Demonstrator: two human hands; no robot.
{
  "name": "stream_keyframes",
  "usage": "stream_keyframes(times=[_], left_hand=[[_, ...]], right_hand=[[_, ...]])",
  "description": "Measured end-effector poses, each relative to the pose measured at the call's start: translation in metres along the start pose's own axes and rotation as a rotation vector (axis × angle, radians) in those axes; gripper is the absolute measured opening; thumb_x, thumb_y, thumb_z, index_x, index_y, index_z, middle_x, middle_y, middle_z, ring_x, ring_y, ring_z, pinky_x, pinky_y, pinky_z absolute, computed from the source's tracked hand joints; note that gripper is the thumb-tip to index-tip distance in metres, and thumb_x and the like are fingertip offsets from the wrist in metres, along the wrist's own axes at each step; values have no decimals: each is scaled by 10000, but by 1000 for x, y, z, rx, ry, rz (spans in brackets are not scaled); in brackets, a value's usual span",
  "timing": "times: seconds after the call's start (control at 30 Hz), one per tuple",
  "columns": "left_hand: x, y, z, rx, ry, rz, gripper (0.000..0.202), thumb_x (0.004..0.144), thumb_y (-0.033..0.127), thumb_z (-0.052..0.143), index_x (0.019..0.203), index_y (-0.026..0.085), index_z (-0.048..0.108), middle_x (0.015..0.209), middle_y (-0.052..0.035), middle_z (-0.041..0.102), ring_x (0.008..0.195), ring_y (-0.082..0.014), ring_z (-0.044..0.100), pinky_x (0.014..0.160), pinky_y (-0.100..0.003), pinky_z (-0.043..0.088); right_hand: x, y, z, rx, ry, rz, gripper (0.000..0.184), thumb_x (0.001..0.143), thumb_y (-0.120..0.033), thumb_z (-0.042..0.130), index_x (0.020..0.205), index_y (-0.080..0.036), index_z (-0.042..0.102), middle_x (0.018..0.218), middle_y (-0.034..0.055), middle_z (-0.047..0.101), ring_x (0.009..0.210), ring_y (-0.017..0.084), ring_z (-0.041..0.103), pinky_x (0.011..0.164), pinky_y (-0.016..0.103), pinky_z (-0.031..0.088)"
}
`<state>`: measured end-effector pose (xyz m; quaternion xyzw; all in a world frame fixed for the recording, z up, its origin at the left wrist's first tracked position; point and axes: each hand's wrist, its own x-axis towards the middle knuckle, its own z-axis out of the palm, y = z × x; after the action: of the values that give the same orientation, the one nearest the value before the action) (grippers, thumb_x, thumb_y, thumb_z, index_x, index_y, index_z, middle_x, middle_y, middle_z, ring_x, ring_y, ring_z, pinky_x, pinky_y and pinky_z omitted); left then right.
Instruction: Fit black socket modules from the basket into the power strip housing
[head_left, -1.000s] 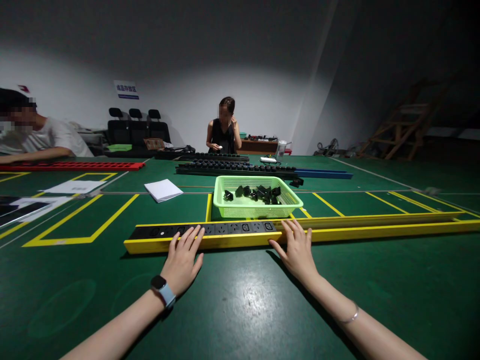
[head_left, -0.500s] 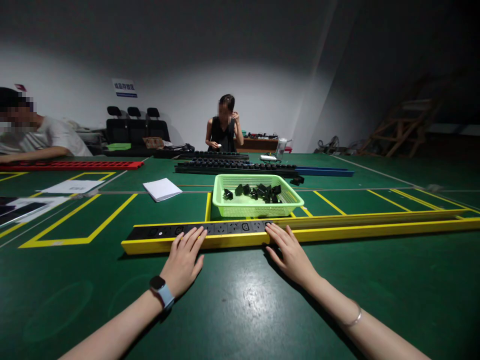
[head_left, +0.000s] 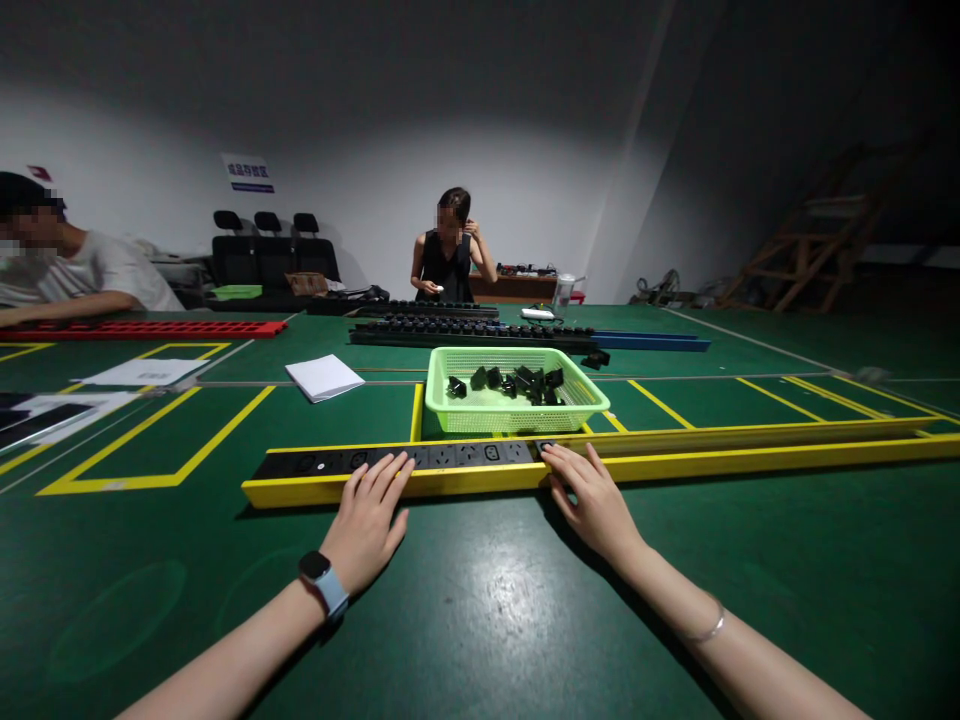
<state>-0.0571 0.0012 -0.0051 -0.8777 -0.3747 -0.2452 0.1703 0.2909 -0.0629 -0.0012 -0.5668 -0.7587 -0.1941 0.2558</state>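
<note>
A long yellow channel strip [head_left: 675, 463] lies across the table in front of me. Black power socket modules [head_left: 469, 455] sit in a row in its left part. My left hand [head_left: 367, 530] rests on the near edge, its fingers stretched over the sockets, holding nothing. On the end socket module [head_left: 546, 447] lie the fingertips of my right hand [head_left: 592, 505], which is open with its thumb apart by the near wall. That module is partly hidden by the fingers, and a narrow gap shows between it and the row. Right of it the channel is bare.
Behind the strip stands a green plastic basket [head_left: 517, 415] holding several black pieces. A folded white paper [head_left: 324, 378] lies to its left. Farther back are black socket strips [head_left: 472, 335] and a red strip [head_left: 150, 330]. One person [head_left: 448, 260] is opposite, another [head_left: 112, 275] at left.
My right hand has shifted slightly right along the strip, and the end socket module has moved right with it, away from the row. My left hand has stayed in place.
</note>
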Motion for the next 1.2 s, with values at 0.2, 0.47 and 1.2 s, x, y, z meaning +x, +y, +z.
stream_keyframes(times=[0.2,0.47,1.2], left_hand=[[0,0,-1,-5,-5,-4,566,878,226,456,1429,169,341,1435,-95,450,1326,-250,384,1103,-443,243],[1,0,-2,-1,-9,-1,554,881,227,457,1421,162,352,1433,-97,452,1329,-251,379,1102,-443,245],[1,0,-2,12,-37,1,551,893,233,442,1428,159,333,1446,-101,435,1338,-253,362,1098,-451,237]], right_hand=[[-4,2,5,-53,-45,-18,458,910,-224,444,1367,-252,420,1372,88,485,1287,235,435,1135,563,207],[-3,6,7,-147,-23,9,429,877,-270,506,1305,-260,505,1430,136,380,1361,313,309,1092,578,255],[5,23,8,-113,-14,-43,308,909,-339,502,1194,-253,578,1394,121,464,1309,290,402,1092,580,232]])
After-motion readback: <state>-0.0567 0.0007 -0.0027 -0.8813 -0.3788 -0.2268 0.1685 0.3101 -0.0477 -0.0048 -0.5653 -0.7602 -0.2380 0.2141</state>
